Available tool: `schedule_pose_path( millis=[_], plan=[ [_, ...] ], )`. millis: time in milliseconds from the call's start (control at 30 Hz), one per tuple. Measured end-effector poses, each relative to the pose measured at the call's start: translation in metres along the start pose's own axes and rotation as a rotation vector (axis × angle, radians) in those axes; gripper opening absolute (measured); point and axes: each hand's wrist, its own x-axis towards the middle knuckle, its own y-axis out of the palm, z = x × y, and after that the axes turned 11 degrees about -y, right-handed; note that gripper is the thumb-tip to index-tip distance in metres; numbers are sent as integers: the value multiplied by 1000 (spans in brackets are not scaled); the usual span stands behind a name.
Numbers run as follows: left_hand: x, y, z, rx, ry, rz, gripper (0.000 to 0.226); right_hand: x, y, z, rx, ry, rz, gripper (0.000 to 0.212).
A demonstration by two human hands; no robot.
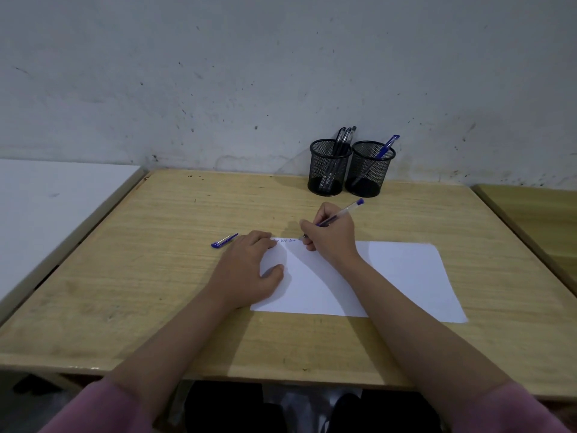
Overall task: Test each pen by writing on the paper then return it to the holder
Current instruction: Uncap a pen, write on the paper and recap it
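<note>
A sheet of paper (402, 276) is laid flat on the table (156, 276), and its left part is held down by the left hand (249, 270), whose fingers are relaxed and lie on the sheet without gripping anything. A pen (338, 215) with a clear barrel and a blue end is pinched between the thumb and fingers of the right hand (331, 234), with the tip set at the top edge of the paper and the barrel slanted up and away to the right. A short row of small blue marks (285, 240) is visible along that top edge, just left of the tip, so writing with this pen is judged to be under way. A blue cap (224, 240) lies on the table just left of the left hand, apart from the paper; it is judged to belong to the pen in use. Two black mesh holders stand touching at the far edge against the wall: the left holder (329, 167) contains several dark pens, the right holder (370, 168) one blue pen. Which of these have been tested cannot be told. The pen in hand remains to be capped and returned to a holder.
</note>
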Motion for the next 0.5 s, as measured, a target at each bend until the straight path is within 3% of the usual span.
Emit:
schedule_pose_path(
  millis=[500],
  plan=[
    [0, 1, 0, -39, -18, 20, 72, 1, 0, 1, -17, 42, 7, 31]
  ],
)
